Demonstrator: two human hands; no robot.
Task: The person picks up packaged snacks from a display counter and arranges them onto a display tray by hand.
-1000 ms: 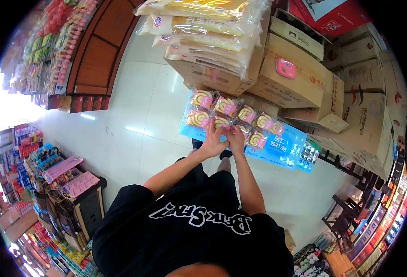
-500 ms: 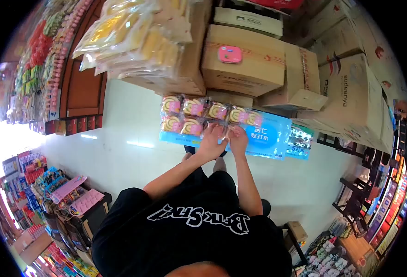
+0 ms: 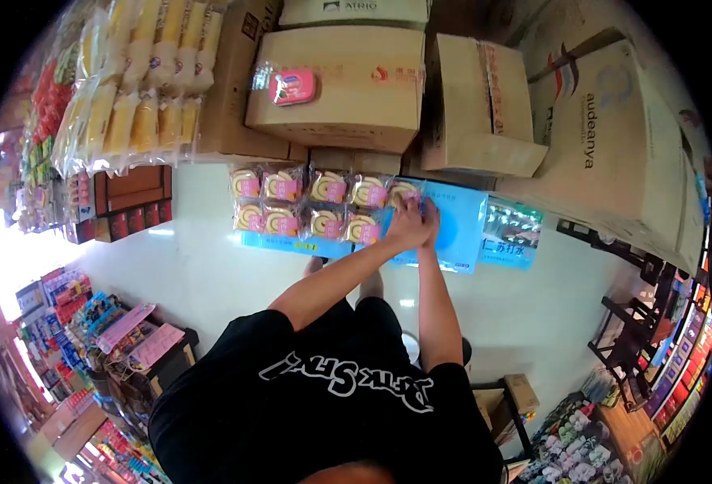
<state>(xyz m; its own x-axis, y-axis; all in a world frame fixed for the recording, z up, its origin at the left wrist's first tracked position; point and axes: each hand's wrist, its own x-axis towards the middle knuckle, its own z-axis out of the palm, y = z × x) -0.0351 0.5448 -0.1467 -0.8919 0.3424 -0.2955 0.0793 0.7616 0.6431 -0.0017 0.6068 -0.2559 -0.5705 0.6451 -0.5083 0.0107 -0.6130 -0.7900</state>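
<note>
Wrapped swiss rolls point(image 3: 327, 187) with pink labels lie in two rows on a blue printed cardboard sheet point(image 3: 458, 230). At the right end of the back row is one more wrapped swiss roll point(image 3: 405, 190), partly covered by fingers. My left hand point(image 3: 407, 228) has its fingers bent onto the front of that pack. Close against it, my right hand point(image 3: 430, 223) is closed at the pack's right edge; its fingertips are partly hidden. The front row's rightmost wrapped swiss roll point(image 3: 362, 229) lies just left of my left hand.
Cardboard cartons point(image 3: 336, 89) are stacked behind the sheet, one topped by a pink tin point(image 3: 292, 86). Bagged yellow snacks point(image 3: 142, 81) are piled at back left. A large carton point(image 3: 614, 145) stands at right. Shelves of goods point(image 3: 65, 315) line the left side.
Both hands have gone from the front row to the right end of the back row. Two front-row packs they covered now lie uncovered. The camera view has shifted.
</note>
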